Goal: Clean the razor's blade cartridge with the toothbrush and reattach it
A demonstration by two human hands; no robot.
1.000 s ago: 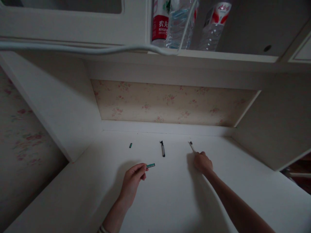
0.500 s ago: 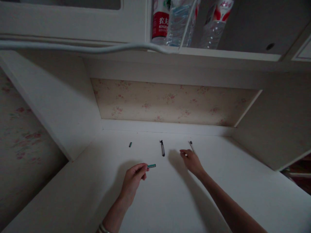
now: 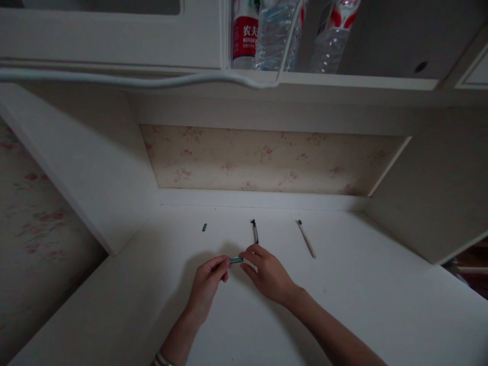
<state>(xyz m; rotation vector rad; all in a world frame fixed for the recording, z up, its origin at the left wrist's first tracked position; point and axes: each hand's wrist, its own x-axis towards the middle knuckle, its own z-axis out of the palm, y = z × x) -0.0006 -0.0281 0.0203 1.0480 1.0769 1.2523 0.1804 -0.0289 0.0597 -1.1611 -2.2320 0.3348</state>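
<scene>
Pinched between the thumb and fingers of my left hand [image 3: 208, 279] is a small green, dark-edged razor cartridge [image 3: 236, 260], its free end pointing right. My right hand [image 3: 269, 272] has come up against that end, with its forefinger and thumb apart around it. Whether they touch it is hard to tell. Just behind my right fingers lies a slim black and grey razor handle [image 3: 255, 232], its lower tip partly covered. A second small green cartridge [image 3: 205, 227] rests on the table farther left.
To the right, a pale stick with a dark tip [image 3: 306, 239], like a toothbrush, lies slanted on the white tabletop [image 3: 343, 305]. Overhead, a shelf [image 3: 362, 81] holds plastic bottles [image 3: 278, 35], and a white cable [image 3: 152, 80] hangs along its front. Side panels flank the table.
My right hand has moved left from beside the pale stick to the cartridge, uncovering the whole stick. My left hand holds the cartridge in nearly the same place.
</scene>
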